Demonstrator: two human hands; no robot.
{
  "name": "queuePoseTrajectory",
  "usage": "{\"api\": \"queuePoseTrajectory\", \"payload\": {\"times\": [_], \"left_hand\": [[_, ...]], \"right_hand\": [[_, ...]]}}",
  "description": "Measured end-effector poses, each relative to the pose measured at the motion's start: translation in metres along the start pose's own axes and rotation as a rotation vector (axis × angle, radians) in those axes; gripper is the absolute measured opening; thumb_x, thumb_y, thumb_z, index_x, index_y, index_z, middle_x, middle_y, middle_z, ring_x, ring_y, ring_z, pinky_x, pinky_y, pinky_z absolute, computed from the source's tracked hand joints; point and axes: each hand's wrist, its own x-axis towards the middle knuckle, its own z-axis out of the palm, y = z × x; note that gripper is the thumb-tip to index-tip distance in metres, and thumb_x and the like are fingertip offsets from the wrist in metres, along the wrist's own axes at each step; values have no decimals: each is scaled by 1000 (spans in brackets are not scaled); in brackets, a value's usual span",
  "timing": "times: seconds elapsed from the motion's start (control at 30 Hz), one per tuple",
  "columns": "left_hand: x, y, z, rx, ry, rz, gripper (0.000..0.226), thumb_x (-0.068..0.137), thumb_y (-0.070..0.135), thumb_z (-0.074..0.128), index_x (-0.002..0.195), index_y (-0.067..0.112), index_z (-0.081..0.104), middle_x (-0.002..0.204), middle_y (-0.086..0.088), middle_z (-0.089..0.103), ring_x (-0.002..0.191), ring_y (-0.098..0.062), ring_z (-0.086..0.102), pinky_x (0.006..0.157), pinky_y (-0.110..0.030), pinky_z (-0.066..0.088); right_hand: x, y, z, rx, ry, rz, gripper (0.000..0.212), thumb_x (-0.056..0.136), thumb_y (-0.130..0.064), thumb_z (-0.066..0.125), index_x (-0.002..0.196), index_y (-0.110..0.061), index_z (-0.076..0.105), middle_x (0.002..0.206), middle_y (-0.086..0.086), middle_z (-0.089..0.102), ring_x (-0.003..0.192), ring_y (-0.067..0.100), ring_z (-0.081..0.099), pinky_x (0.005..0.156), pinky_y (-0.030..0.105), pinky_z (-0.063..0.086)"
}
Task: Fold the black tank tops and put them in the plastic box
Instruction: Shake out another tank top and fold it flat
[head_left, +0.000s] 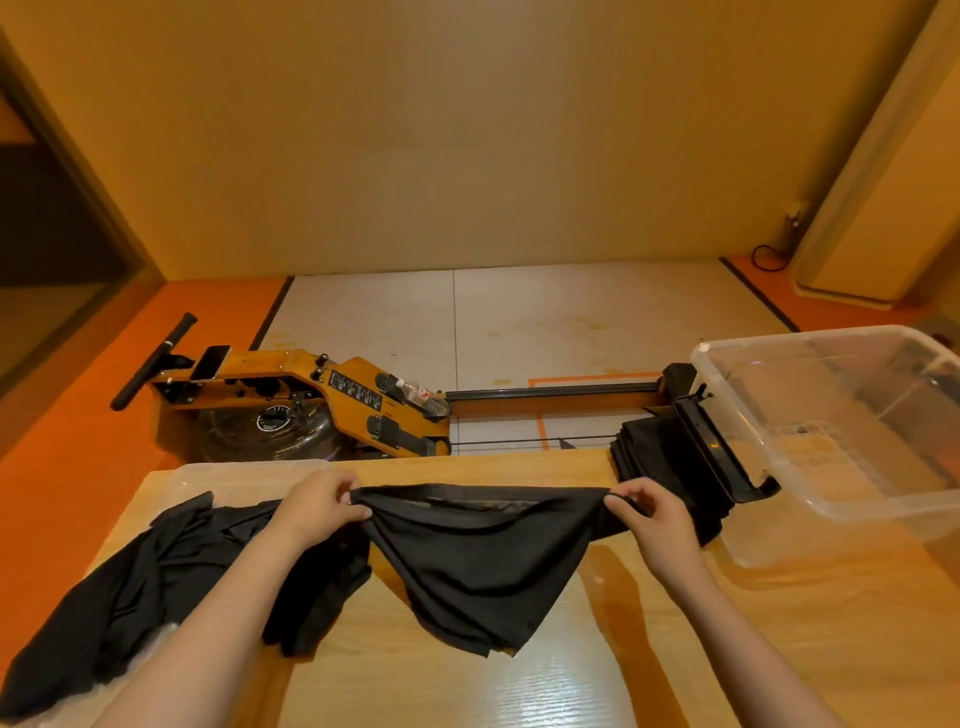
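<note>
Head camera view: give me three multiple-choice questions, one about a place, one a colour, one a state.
1. Where is the plastic box? A. on the table's right side B. on the floor C. under the table
2. What colour is the held tank top? A. white B. black C. red
3. How is it held? A. by one hand only B. lying untouched C. pinched by both hands
Answers: 1 A, it rests at the right edge; 2 B, the fabric is black; 3 C, the left hand and right hand each pinch its upper edge.

plastic box right — unfolded tops left
</note>
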Motion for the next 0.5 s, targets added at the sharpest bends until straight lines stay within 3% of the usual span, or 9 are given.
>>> {"api": "queuePoseTrajectory", "payload": {"times": [0.13,0.23,0.33,0.5], "left_hand": [[-3,25,-46,-91,119,45,19,79,12,77,74,3,61,90,-4,59,85,-16,56,73,-27,42],[-12,47,-90,-219,162,54,12,82,6,72,79,-1,62,91,-5,65,82,-12,62,72,-22,48],[-24,66,-132,-314,182,76,9,87,12,67,82,6,64,89,-6,69,84,-16,66,78,-32,51],[-40,98,-173,-302,373,163,10,91,18,64,86,9,67,86,-5,69,72,0,62,72,-23,43]], "right_hand": [[32,-41,2,72,59,-96,4,93,-14,60,90,-12,62,89,-1,63,87,7,58,73,18,43],[58,-74,-7,101,105,-185,7,95,-17,56,96,-11,60,90,-4,60,86,2,55,67,9,42],[82,-108,-17,168,187,-288,5,97,-15,54,96,-10,56,87,-4,57,81,2,54,65,4,41],[109,-157,-29,295,246,-412,4,97,-15,54,93,-17,55,86,-6,57,80,5,54,74,19,43]]}}
